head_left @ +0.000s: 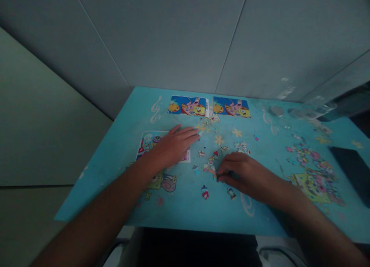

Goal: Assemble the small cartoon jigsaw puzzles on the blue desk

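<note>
My left hand [175,145] lies flat, fingers stretched out, on a printed puzzle card [148,141] on the turquoise table [179,209]. My right hand [241,170] rests lower right of it, fingers curled and pinched on a small jigsaw piece at the edge of a joined cluster of pieces [209,166]. Several loose pieces [204,192] lie scattered around both hands.
Two cartoon picture cards [187,105] [231,107] lie at the table's far edge. A further group of pieces [310,170] sits at right, beside a dark flat object [351,170]. Clear plastic items [306,110] stand at the back right. Grey walls close in behind.
</note>
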A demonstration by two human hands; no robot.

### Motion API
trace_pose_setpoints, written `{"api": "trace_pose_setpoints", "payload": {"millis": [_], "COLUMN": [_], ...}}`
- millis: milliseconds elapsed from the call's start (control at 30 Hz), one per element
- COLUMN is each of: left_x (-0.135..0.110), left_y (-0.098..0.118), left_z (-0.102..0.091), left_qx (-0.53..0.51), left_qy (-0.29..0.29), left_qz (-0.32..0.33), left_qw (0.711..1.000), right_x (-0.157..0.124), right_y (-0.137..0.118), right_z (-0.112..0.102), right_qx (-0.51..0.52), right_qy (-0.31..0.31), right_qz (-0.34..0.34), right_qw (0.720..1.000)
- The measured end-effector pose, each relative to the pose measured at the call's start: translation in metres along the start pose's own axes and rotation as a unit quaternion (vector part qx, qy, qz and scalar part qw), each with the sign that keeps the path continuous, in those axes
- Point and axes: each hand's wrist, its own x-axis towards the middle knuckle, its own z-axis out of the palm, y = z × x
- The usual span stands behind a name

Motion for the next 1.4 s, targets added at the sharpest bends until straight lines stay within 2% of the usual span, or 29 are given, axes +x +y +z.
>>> {"api": "trace_pose_setpoints", "payload": {"millis": [433, 667, 933, 1200, 1400], "left_x": [-0.001, 0.0, -0.001, -0.003, -0.003], "left_y": [-0.003, -0.002, -0.007, -0.007, -0.007], "left_z": [0.003, 0.003, 0.01, 0.012, 0.013], "left_qx": [-0.017, -0.015, -0.01, 0.009, 0.011], "left_qy": [0.001, 0.005, 0.022, 0.019, 0.036], "left_qz": [0.0, 0.0, 0.01, 0.013, 0.017], "left_qw": [1.0, 1.0, 1.0, 1.0, 0.999], "right_x": [0.0, 0.0, 0.001, 0.005, 0.003], "right_y": [-0.008, -0.028, -0.03, -0.033, -0.031], "right_z": [0.004, 0.021, 0.028, 0.03, 0.033], "right_qx": [-0.024, 0.009, 0.016, -0.002, 0.049], "right_qy": [-0.014, -0.012, 0.0, 0.017, 0.029], "right_qz": [-0.004, -0.05, -0.053, 0.003, 0.014], "right_qw": [1.0, 0.999, 0.998, 1.0, 0.998]}}
